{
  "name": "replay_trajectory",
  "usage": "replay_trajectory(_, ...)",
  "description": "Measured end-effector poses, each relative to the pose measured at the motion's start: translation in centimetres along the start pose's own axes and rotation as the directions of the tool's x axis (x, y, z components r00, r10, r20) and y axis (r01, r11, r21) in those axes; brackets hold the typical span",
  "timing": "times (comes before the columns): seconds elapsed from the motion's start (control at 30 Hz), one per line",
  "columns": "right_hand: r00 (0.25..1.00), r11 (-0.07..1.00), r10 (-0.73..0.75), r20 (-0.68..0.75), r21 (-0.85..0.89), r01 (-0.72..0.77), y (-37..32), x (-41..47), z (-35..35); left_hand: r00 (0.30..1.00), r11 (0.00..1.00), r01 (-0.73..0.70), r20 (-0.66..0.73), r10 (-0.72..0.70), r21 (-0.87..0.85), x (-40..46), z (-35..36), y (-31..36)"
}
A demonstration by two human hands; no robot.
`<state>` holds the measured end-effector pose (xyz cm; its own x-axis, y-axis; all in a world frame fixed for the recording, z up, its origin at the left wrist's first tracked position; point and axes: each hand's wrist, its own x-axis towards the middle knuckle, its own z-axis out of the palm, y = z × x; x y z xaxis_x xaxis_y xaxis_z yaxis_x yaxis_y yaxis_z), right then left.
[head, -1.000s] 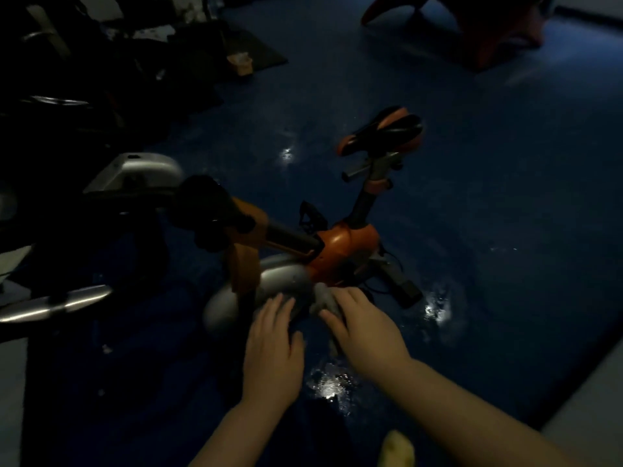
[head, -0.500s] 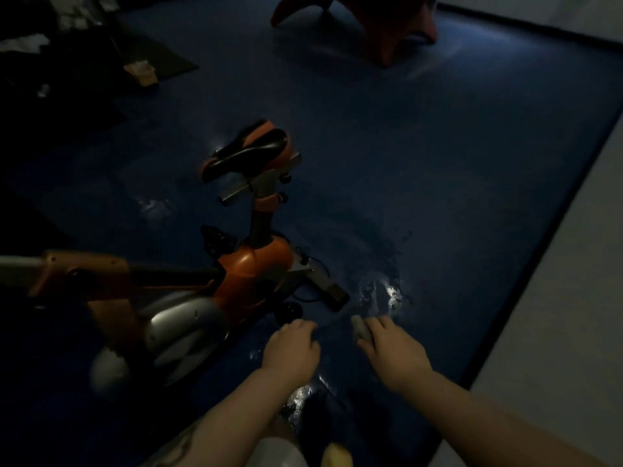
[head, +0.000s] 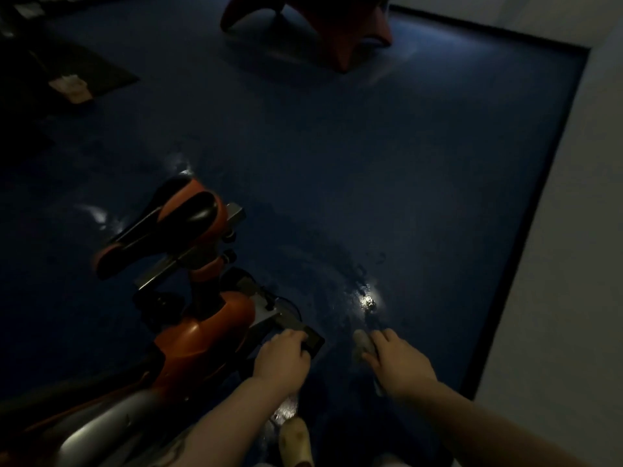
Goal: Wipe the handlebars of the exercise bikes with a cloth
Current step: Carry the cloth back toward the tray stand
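Observation:
An orange and grey exercise bike [head: 202, 335] with a black and orange saddle [head: 161, 227] stands at the lower left; its handlebars are out of view. My right hand [head: 397, 362] is closed around a small grey cloth [head: 363, 345], held in the air to the right of the bike. My left hand [head: 281, 360] hangs curled over the dark end of the bike's rear base bar [head: 312, 338]; whether it touches the bar is unclear. The room is very dim.
The shiny blue floor [head: 371, 170] spreads ahead, with bright glare spots. A dark red piece of equipment [head: 330, 32] stands at the top. A pale wall [head: 573, 230] runs down the right side. A small light box [head: 69, 87] lies at the upper left. My shoe tip [head: 295, 443] shows below.
My view has swung right, so the bike's front and handlebars slid off the left edge. Both hands came off the grey flywheel cover and moved apart, the right one carrying the cloth.

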<state>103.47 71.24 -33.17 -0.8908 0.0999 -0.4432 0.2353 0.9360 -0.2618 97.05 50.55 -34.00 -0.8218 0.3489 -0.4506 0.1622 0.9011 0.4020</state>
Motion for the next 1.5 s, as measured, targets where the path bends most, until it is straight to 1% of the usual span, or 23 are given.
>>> replay_trajectory(0.2, 1.0, 0.999, -0.01, -0.015, 0.032, 0.011, 2.7, 7.0, -5.1, 0.999, 0.999, -0.034, 0.012, 0.034, 0.004, 8.0, -2.8, 4.0)
replay_trajectory(0.3, 0.999, 0.999, -0.038, -0.027, 0.007, 0.038, 5.0, 11.3, -7.6, 0.999, 0.999, -0.035, 0.018, 0.035, -0.013, 12.8, -3.5, 6.4)
replay_trajectory(0.4, 0.993, 0.991, -0.112, -0.037, -0.07, 0.109, 7.9, 15.6, -10.0, 0.999, 0.999, 0.023, -0.024, -0.024, -0.038, 17.6, -4.2, 8.5)
replay_trajectory(0.53, 0.979, 0.971, -0.195, 0.051, -0.132, 0.2, 11.5, 21.6, -14.6, 0.988, 0.985, 0.141, -0.051, -0.147, -0.103, 23.0, -5.3, 11.6)
replay_trajectory(0.63, 0.966, 0.948, -0.25, 0.07, -0.186, 0.259, 13.0, 26.3, -18.3, 0.978, 0.969, 0.184, -0.068, -0.197, -0.165, 26.5, -6.4, 13.6)
replay_trajectory(0.7, 0.941, 0.906, -0.327, 0.09, -0.252, 0.339, 13.1, 29.6, -20.6, 0.968, 0.952, 0.213, -0.081, -0.236, -0.221, 28.4, -7.3, 14.6)
replay_trajectory(0.77, 0.92, 0.879, -0.373, 0.12, -0.271, 0.391, 12.5, 33.0, -22.3, 0.954, 0.932, 0.25, -0.099, -0.283, -0.261, 30.1, -8.3, 15.0)
replay_trajectory(0.87, 0.912, 0.892, -0.383, 0.145, -0.2, 0.406, 10.8, 38.3, -23.8, 0.931, 0.906, 0.301, -0.112, -0.346, -0.297, 33.1, -10.2, 14.2)
replay_trajectory(0.9, 0.905, 0.886, -0.388, 0.174, -0.198, 0.418, 10.1, 40.2, -24.1, 0.922, 0.895, 0.319, -0.116, -0.369, -0.31, 34.2, -10.8, 13.7)
replay_trajectory(0.97, 0.885, 0.861, -0.407, 0.226, -0.229, 0.454, 8.5, 43.7, -24.7, 0.902, 0.878, 0.351, -0.133, -0.41, -0.325, 36.6, -12.3, 12.3)
replay_trajectory(1.03, 0.874, 0.843, -0.425, 0.238, -0.248, 0.477, 6.7, 47.0, -25.5, 0.883, 0.86, 0.377, -0.148, -0.446, -0.345, 39.0, -13.7, 10.8)
replay_trajectory(1.13, 0.846, 0.808, -0.459, 0.27, -0.27, 0.524, 3.9, 51.8, -27.3, 0.862, 0.83, 0.417, -0.127, -0.49, -0.37, 42.4, -16.1, 8.7)
replay_trajectory(1.27, 0.846, 0.828, -0.456, 0.277, -0.218, 0.517, -0.2, 57.4, -29.6, 0.85, 0.81, 0.441, -0.108, -0.515, -0.387, 46.2, -19.3, 5.9)
replay_trajectory(1.37, 0.821, 0.794, -0.493, 0.287, -0.239, 0.56, -3.2, 61.2, -30.9, 0.825, 0.775, 0.457, -0.117, -0.552, -0.436, 48.7, -22.2, 4.1)
replay_trajectory(1.5, 0.759, 0.716, -0.526, 0.383, -0.282, 0.639, -7.4, 67.0, -32.7, 0.782, 0.734, 0.481, -0.143, -0.606, -0.481, 52.3, -25.9, 2.0)
